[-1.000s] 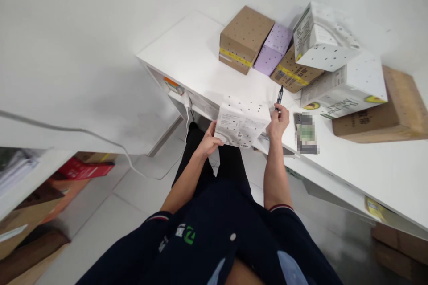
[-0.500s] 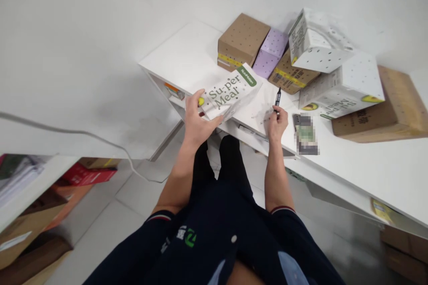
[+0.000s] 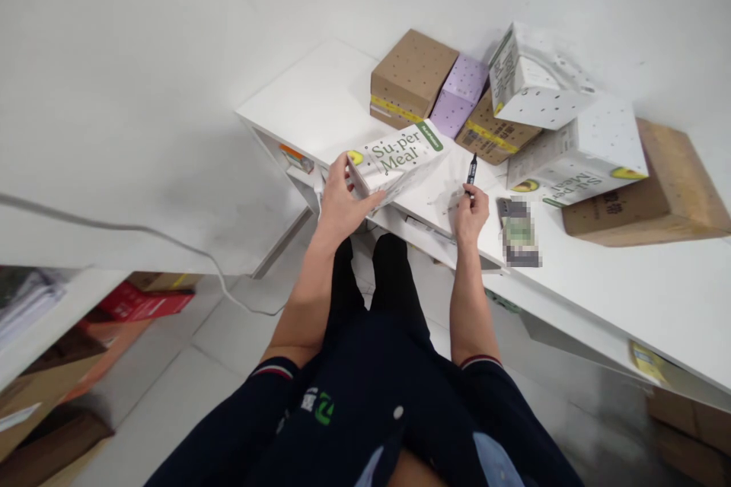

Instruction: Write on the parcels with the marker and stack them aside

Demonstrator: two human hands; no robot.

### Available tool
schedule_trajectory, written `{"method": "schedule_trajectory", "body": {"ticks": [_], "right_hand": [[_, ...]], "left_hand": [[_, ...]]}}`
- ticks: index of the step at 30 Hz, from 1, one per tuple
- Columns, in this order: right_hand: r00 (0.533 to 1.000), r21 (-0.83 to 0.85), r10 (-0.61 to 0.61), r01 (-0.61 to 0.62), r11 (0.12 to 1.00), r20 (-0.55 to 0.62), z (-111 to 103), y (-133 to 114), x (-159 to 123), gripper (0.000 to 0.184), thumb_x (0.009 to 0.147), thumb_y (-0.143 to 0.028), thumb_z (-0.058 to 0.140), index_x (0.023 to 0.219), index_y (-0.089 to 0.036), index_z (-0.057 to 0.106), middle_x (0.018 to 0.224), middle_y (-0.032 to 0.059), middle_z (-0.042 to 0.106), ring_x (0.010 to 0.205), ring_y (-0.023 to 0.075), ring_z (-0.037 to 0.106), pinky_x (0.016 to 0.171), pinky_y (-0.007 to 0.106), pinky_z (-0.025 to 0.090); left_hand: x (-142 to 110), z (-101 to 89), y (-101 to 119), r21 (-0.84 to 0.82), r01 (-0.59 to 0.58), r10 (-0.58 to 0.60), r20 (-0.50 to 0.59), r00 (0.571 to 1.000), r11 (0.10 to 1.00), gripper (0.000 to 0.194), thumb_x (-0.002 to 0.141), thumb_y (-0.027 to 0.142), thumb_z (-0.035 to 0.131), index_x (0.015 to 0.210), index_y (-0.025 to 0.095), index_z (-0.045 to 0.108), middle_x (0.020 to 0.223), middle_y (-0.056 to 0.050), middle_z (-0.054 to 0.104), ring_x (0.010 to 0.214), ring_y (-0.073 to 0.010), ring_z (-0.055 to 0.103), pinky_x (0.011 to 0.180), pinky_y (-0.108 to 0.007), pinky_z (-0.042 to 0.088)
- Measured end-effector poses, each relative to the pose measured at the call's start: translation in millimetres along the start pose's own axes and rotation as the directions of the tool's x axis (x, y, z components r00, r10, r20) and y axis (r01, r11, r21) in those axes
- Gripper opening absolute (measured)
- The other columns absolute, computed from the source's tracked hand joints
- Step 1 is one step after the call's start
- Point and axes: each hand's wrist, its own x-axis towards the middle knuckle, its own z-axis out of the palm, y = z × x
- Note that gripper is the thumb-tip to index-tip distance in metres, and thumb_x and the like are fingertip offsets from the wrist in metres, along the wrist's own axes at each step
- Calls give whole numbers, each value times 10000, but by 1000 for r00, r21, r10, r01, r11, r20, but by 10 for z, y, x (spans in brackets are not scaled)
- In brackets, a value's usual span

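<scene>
My left hand [image 3: 341, 202] grips the near end of a white "Super Meal" box [image 3: 400, 158] with green lettering, holding it on the white table [image 3: 320, 103] near its front edge. My right hand [image 3: 471, 213] is closed around a black marker pen [image 3: 471, 169], tip pointing away, resting on the table just right of that box. The two hands are about a box-length apart.
Behind the hands stand a brown box [image 3: 412, 76], a lilac box [image 3: 460, 93], another brown box [image 3: 492, 134], two stacked white boxes [image 3: 571, 122] and a large flat brown carton [image 3: 656, 183]. A dark small object [image 3: 517, 232] lies right of my right hand. Shelves with cartons [image 3: 57, 365] are at left.
The white box left both hands' grip in front of me; my left hand turned it over and set it on the table to the left. My right hand stayed put with the pen.
</scene>
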Motion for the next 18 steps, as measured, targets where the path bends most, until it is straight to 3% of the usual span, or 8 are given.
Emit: {"method": "schedule_trajectory", "body": {"ticks": [4, 7, 10, 13, 18], "right_hand": [[1000, 12, 15, -15, 1000, -1, 8, 21, 7, 329, 800, -263, 471, 1011, -185, 711, 975, 58, 614, 791, 165, 575, 860, 366, 490], [1000, 14, 16, -16, 1000, -8, 12, 36, 11, 325, 804, -267, 469, 1009, -187, 708, 973, 57, 619, 803, 167, 581, 878, 371, 490], [1000, 6, 8, -8, 1000, -8, 11, 43, 8, 313, 808, -262, 469, 1005, -199, 703, 985, 54, 628, 841, 173, 589, 900, 374, 488], [1000, 14, 1, -1, 1000, -9, 8, 44, 5, 319, 804, -265, 469, 1009, -195, 704, 994, 61, 629, 852, 180, 594, 904, 386, 490], [1000, 13, -4, 4, 1000, -7, 7, 42, 6, 319, 799, -246, 471, 1010, -191, 703, 983, 57, 619, 850, 179, 592, 910, 387, 487]], "left_hand": [[119, 47, -60, 65, -222, 215, 98, 972, 973, 788, 618, 342, 892, 1321, 275, 542, 1375, -87, 435, 1360, -325, 398, 1131, -480, 409], [142, 109, -267, 187, -295, 282, 94, 955, 937, 599, 657, 290, 853, 1210, 272, 622, 1343, -99, 404, 1366, -333, 350, 1166, -491, 347], [89, 139, -555, 240, -263, 259, 47, 965, 935, 536, 681, 234, 807, 1192, 258, 647, 1315, -121, 396, 1303, -339, 400, 1134, -496, 367], [-7, 132, -789, 170, -201, 199, 31, 980, 965, 566, 684, 208, 793, 1229, 249, 644, 1302, -133, 435, 1232, -327, 472, 1121, -480, 379], [-152, 140, -898, -20, -44, 45, 38, 998, 999, 621, 677, 166, 770, 1274, 266, 633, 1346, -124, 522, 1304, -339, 452, 1137, -466, 385]]}}
